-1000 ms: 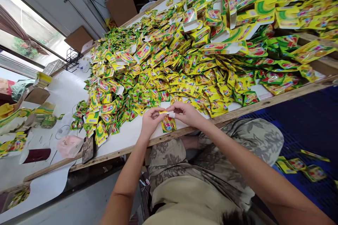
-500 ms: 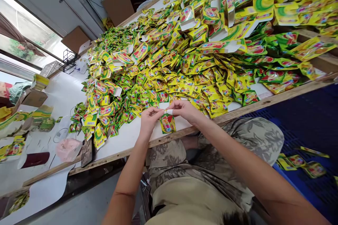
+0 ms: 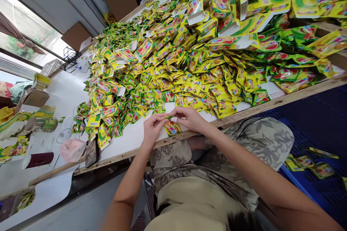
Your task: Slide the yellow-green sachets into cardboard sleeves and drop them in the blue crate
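At the front edge of the table, my left hand (image 3: 153, 126) and my right hand (image 3: 189, 118) meet with fingertips pinched together. Between them is a small yellow-and-green printed packet (image 3: 172, 129), its top edge gripped from both sides. The fingers cover that upper edge, so I cannot see whether it is open or folded. Something white wraps a fingertip of the right hand. Just beyond the fingers lie green and yellow sachets (image 3: 199, 87), heaped across the table.
Small cardboard packs (image 3: 146, 48) lie on the heap, larger ones at the right. A wooden rim (image 3: 116, 159) edges the white table. To the left are a phone (image 3: 91, 152), a dark red cup (image 3: 40, 160) and a black wire rack (image 3: 69, 59). Several packs lie in a blue crate (image 3: 291, 184).
Both hands stay together at the packet's top edge. The packet has tilted, and its lower end has swung slightly to the right. The view has shifted a little.
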The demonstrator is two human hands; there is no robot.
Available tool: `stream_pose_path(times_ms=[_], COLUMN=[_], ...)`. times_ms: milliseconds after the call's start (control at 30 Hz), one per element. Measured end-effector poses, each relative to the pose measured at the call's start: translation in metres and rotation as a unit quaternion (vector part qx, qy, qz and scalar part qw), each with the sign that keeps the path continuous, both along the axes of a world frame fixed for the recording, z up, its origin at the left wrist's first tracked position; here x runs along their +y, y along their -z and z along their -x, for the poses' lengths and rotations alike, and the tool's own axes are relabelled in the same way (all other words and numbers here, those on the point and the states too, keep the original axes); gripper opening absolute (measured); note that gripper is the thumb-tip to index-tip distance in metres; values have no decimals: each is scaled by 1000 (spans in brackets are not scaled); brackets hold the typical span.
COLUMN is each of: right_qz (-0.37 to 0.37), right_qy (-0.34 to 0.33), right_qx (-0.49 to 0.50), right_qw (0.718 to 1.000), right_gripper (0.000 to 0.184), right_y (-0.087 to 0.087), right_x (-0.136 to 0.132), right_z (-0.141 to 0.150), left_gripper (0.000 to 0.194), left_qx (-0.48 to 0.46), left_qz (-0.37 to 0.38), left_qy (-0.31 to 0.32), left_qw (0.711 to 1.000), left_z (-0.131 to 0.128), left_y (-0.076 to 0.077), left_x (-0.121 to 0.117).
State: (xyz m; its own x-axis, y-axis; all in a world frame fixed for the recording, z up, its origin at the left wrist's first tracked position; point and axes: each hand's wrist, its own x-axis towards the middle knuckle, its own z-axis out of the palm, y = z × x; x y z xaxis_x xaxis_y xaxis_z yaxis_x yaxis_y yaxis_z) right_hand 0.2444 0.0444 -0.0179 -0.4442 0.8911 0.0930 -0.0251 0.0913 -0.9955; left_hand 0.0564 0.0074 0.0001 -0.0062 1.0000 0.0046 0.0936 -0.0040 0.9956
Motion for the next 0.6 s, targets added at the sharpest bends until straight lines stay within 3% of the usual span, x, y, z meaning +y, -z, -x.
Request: stream_pose_path(times_ms=[67,233,367,600], right_qz=[6,79,109,80], right_qy=[5,78,94,69], right_qx=[-2,79,84,58], right_qw=[1000,991,986,993], right_gripper=[12,21,31,28], right_y=[1,1,-9,-17], right_x=[-1,-5,-7,-9], right_z=[3,5,0,-3], left_gripper=[15,47,43,39], left_qx=[-12,-69,-82,-69], left_qz=[7,105,144,129], left_qy=[-7,-3,5,-14], left_qw=[1000,992,986,989], left_z=[-5,-23,-34,-36], left_y=[1,6,3,-4], left_x=[-3,-8,-8,-7])
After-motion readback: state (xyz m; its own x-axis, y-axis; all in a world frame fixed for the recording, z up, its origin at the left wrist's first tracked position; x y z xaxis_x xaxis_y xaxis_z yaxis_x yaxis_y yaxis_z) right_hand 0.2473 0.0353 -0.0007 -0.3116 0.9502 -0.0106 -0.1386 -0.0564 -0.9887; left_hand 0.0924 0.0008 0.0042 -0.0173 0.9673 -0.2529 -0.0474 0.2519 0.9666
